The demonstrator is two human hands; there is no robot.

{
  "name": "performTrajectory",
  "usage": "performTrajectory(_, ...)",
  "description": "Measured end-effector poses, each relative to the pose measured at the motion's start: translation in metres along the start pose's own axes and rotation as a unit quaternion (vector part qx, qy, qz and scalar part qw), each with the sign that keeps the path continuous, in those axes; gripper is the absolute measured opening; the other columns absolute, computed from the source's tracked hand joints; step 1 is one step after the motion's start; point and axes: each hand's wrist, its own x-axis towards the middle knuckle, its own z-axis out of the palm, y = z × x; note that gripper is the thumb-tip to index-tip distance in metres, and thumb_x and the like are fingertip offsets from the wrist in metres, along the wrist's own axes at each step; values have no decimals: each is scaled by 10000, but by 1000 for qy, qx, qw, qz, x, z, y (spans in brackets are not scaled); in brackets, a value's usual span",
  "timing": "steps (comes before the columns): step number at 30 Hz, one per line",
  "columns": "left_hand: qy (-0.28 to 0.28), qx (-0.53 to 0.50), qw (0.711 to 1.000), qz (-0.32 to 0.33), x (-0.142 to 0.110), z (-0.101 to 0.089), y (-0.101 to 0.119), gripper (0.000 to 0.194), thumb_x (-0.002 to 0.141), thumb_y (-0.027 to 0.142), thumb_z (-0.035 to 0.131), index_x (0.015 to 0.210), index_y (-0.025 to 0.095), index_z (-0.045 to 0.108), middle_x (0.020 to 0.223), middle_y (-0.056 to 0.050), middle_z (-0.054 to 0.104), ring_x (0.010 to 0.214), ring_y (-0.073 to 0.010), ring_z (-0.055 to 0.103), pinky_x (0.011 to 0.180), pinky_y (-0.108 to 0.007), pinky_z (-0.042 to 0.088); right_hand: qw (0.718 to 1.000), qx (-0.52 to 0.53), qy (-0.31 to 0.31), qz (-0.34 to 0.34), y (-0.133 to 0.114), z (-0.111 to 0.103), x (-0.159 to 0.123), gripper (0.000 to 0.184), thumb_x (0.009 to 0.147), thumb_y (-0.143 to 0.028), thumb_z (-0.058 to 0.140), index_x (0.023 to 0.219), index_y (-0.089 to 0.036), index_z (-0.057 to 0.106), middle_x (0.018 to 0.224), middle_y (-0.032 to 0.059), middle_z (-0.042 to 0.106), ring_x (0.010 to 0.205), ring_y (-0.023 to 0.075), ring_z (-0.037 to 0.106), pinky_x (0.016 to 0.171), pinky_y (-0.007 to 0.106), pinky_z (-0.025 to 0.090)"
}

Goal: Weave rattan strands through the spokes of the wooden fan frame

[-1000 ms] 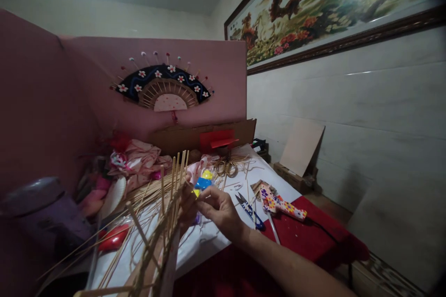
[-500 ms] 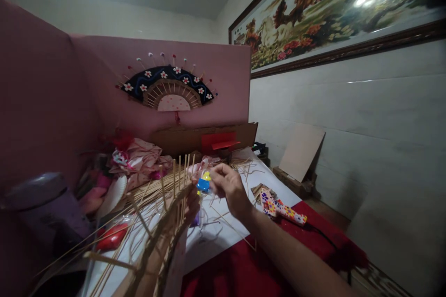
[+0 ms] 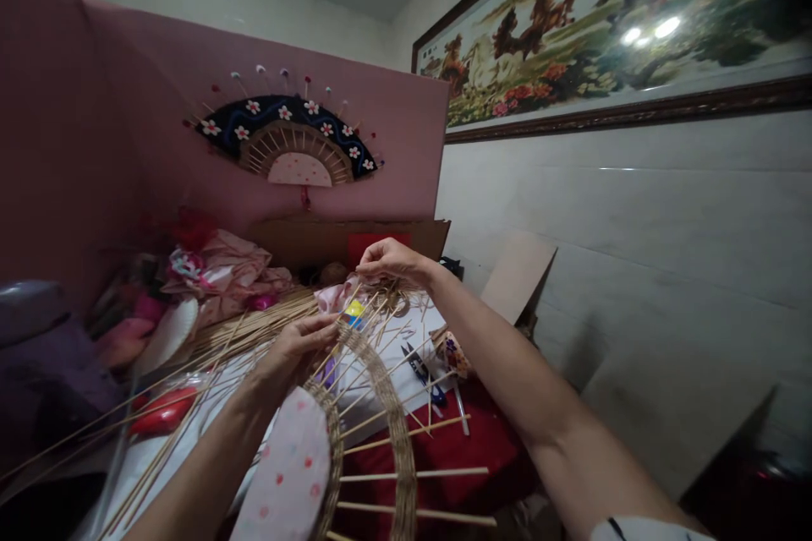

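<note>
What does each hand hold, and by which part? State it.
Left hand grips the half-woven bamboo-stick fan frame at its woven band's top edge. Right hand pinches a thin tan weaving strand's upper end.

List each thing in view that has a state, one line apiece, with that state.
Left hand: pinching the top of the woven band.
Right hand: raised, fingers closed on a thin strand.
Woven fan frame: unfinished, bare sticks fanning out past the band.
Finished fan: spread open on the pink board.
Scissors: lying on the table; blades too small to tell.
Framed picture: hanging on the wall.
</note>
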Motion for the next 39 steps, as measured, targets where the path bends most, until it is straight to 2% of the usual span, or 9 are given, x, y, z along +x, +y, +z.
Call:
performTrajectory(4,-16,39,999,7,-1,2,-2,380,598,215,742,958,112,678,718,-57,660,634,-117,586,502,-158,402,998,-37,38,19,12,-1,-2,205,583,-251,697,546,-110,553,431,-36,506,391,38,368,398,179,243)
performTrajectory(10,-13,72,997,-6,1,0,-10,428,608,234,734,1011,111,659,641,-37,618,484,-76,491,390,-162,282,989,-114,91,13,26,8,-5,151,632,-212,644,553,-124,549,454,-40,513,420,53,414,430,182,289)
performTrajectory(14,-21,54,998,-15,3,-2,-11,410,602,198,737,998,117,667,634,-28,600,498,-65,481,422,-159,301,978,-166,127,11,29,17,-1,159,654,-243,637,565,-133,565,491,-33,538,455,66,455,465,189,328)
performTrajectory(17,-14,43,999,-25,3,-3,-11,398,579,181,749,967,130,677,625,-16,592,505,-59,480,449,-156,317,966,-204,158,19,33,18,1,131,621,-193,650,527,-135,579,473,-27,542,467,77,470,488,199,334)
performTrajectory(20,-8,45,999,-24,3,-4,-12,381,564,177,757,934,137,678,598,3,570,476,-41,445,439,-148,292,963,-211,167,11,34,19,1,113,625,-192,647,543,-133,596,481,-23,554,483,83,482,502,198,342)
performTrajectory(25,-27,91,995,-26,4,-5,-13,278,615,238,727,852,106,671,505,35,474,394,-16,329,379,-157,165,968,-197,149,-44,33,25,4,170,710,-302,593,706,-134,617,603,-5,617,515,73,518,506,176,371)
performTrajectory(30,-24,106,994,-17,5,-10,-13,300,633,255,715,891,114,655,522,34,470,396,-18,312,386,-172,141,926,-327,186,36,41,23,4,159,669,-320,612,626,-169,640,598,7,640,566,111,556,524,196,358)
performTrajectory(34,-25,111,993,-18,6,-12,-15,283,633,243,713,881,118,655,547,28,481,424,-25,337,398,-173,166,912,-353,197,72,47,15,-9,132,630,-281,627,547,-178,633,555,13,631,561,136,562,514,213,341)
performTrajectory(39,-26,122,992,-25,4,-4,-14,243,615,249,705,808,109,661,494,38,467,387,-27,299,376,-183,134,889,-375,250,75,46,8,-19,135,687,-302,573,631,-192,626,667,18,655,644,142,573,561,217,352)
